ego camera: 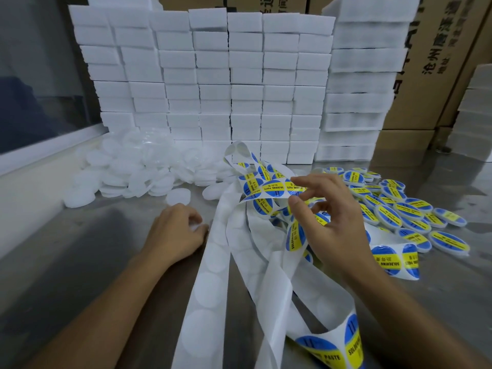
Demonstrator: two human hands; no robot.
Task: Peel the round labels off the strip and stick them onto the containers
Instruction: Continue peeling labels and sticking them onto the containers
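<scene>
Fingers of the right hand (328, 219) pinch a blue-and-yellow round label (292, 188) on the limp white paper strip (213, 262); it looks flimsy, best lifted by its edge. Left hand (177, 233) curls over a small white round plastic container (197, 227) on the steel table (80, 262), light and likely to skid.

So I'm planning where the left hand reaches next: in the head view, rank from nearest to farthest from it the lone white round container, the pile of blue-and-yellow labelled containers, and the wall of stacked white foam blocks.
1. Lone white round container: on the steel table just beyond the left hand.
2. Pile of labelled containers: far right.
3. Stacked white foam blocks: at the back.
</scene>
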